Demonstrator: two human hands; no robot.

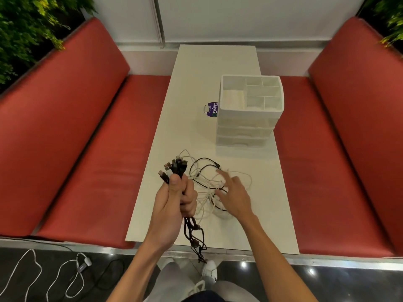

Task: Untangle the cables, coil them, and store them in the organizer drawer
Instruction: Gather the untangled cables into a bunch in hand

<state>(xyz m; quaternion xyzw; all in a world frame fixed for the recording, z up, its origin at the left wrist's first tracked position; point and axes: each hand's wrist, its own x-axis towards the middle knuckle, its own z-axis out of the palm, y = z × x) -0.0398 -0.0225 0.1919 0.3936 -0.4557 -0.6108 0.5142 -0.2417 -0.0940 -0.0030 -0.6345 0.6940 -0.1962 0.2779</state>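
My left hand point(174, 199) is shut on a bundle of cable ends point(173, 168), black and white plugs sticking up above the fist. Black cable lengths point(195, 236) hang down below that hand past the table's near edge. A tangle of white and black cables point(209, 186) lies on the white table point(196, 83), still joined to the bundle. My right hand point(234, 192) hovers over the tangle with fingers spread, holding nothing. The white organizer point(248, 131) stands further back on the right; its stacked drawers are closed and its top compartments face up.
A purple label tag point(212, 110) lies beside the organizer's left side. Red cushioned benches point(87, 149) flank the table on both sides. More cables point(72, 273) lie on the dark floor at lower left. My shoes point(209, 271) show under the table edge.
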